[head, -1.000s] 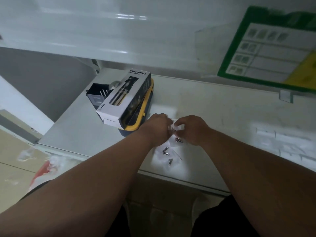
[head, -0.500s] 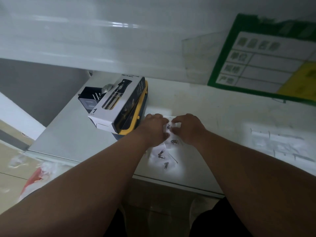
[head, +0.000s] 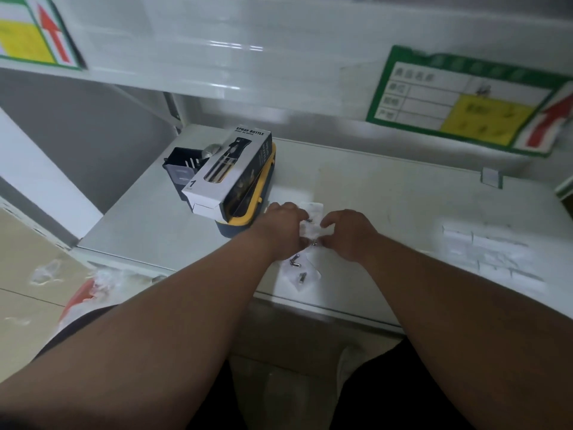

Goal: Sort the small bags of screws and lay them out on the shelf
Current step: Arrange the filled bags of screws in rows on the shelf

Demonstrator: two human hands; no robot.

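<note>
Both hands' fingers (head: 302, 223) – on bag (head: 311, 228)

White box (head: 229, 172) at 10 o'clock on the shelf: top face read "SPRAY BOTTLE" in black capitals, a smaller line under it too blurred to read. Near end of the same box carried a big "1" with a tiny unreadable word below. Green-bordered sign (head: 459, 100) at 1 o'clock on the upper shelf edge had a table of Chinese characters and a yellow block with marks, all too blurred to read, plus a red up-arrow at its right end. Second sign (head: 34, 32) at 11 o'clock showed a red up-arrow beside a yellow block, no legible text.
</note>
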